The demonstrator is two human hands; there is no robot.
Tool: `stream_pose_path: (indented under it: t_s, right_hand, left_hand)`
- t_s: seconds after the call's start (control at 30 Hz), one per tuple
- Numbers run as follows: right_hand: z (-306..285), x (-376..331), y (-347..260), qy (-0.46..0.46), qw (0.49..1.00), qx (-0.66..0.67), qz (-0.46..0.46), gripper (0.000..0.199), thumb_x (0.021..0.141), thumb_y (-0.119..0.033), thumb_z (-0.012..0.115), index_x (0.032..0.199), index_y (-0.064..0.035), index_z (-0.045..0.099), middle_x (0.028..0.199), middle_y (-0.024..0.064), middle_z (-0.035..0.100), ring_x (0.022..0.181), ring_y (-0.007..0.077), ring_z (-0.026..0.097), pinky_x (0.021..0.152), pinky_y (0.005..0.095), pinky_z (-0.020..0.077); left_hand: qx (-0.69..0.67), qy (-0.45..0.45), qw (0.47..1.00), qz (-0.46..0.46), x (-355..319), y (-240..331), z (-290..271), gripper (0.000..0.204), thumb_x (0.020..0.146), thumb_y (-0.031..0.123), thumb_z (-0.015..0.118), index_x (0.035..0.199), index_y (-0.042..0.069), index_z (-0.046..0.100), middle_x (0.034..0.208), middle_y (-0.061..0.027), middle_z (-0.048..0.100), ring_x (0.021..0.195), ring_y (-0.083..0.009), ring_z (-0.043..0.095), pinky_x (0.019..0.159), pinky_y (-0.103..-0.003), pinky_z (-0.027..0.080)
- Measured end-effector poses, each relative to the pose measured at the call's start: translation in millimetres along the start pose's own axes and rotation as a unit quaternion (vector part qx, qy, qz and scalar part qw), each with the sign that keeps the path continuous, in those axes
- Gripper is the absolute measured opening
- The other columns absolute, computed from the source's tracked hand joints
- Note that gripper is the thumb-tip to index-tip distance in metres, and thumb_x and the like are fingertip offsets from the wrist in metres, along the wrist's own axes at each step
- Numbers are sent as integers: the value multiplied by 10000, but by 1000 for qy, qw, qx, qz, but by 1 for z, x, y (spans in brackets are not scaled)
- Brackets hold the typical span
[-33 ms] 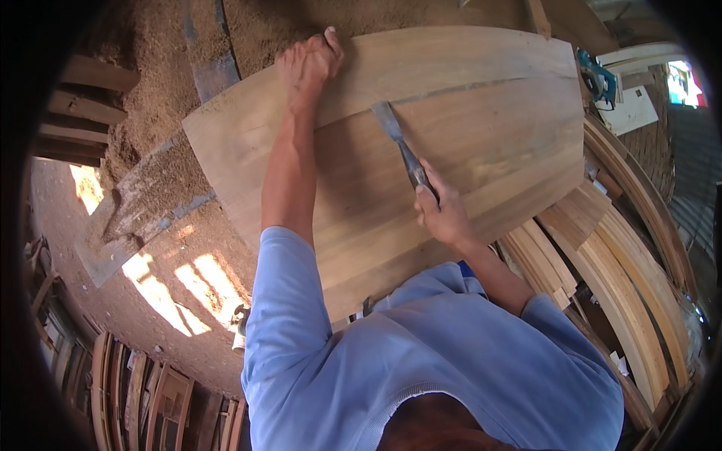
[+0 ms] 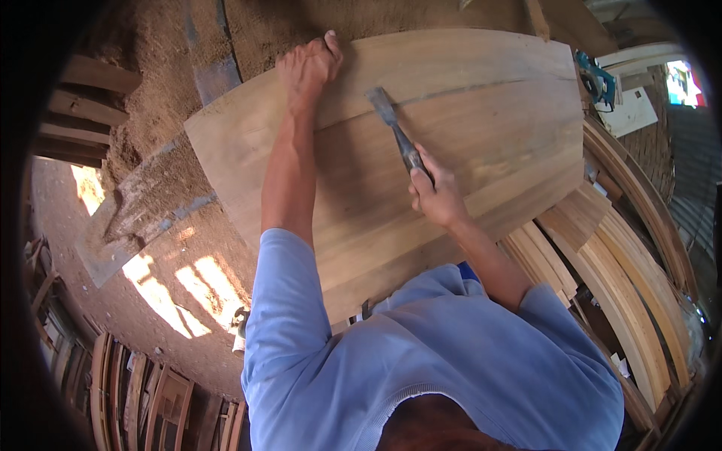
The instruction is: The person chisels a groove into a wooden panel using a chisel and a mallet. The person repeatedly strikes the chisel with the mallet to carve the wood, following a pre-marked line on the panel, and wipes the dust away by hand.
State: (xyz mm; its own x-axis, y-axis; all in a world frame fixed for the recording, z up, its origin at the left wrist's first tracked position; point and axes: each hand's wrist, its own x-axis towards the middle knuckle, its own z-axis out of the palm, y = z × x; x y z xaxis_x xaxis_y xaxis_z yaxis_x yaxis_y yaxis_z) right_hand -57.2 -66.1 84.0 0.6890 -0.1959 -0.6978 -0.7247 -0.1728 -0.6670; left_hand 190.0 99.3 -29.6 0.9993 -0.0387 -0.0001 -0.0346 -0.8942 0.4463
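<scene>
A broad, pale wooden panel (image 2: 466, 128) made of joined boards lies in front of me, with a dark grey seam running across its far part. My left hand (image 2: 308, 66) is closed over the panel's far left edge, its thumb sticking out and its fingertips hidden. In my right hand (image 2: 438, 194) is a wide, flat-bladed chisel (image 2: 396, 124), gripped by its dark handle. The blade points away and to the left, its tip by the seam; whether it touches the wood I cannot tell.
Sawdust (image 2: 158, 68) covers the surface beyond and left of the panel. A teal power tool (image 2: 596, 79) sits past its right end. Curved timber strips (image 2: 624, 301) are stacked at the right, dark beams (image 2: 90, 105) at the left, and more wooden pieces (image 2: 143, 398) at the lower left.
My right hand and the chisel have shifted slightly away from me and to the left, the blade's tip now just past the seam. My left hand and the panel stay nearly still.
</scene>
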Motion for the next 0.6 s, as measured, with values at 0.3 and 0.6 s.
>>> stream_pose_path:
  t_s: [0.3, 0.6]
  right_hand:
    - [-51, 4, 54, 20, 997, 46, -62, 540, 1025, -193, 570, 1510, 1, 432, 882, 47, 617, 635, 92, 564, 561, 272, 507]
    - [-108, -45, 81, -302, 695, 647, 81, 551, 1016, -390, 549, 1420, -20, 484, 827, 33, 586, 562, 93, 558, 535, 302, 471]
  left_hand:
    - [25, -50, 998, 27, 2, -12, -4, 544, 1024, 488, 431, 1384, 102, 562, 1139, -253, 713, 1114, -419, 664, 1008, -578, 440]
    - [-74, -131, 951, 271, -198, 45, 8, 770, 997, 438, 581, 1559, -25, 329, 1595, -257, 344, 1500, -409, 300, 1242, -559, 203]
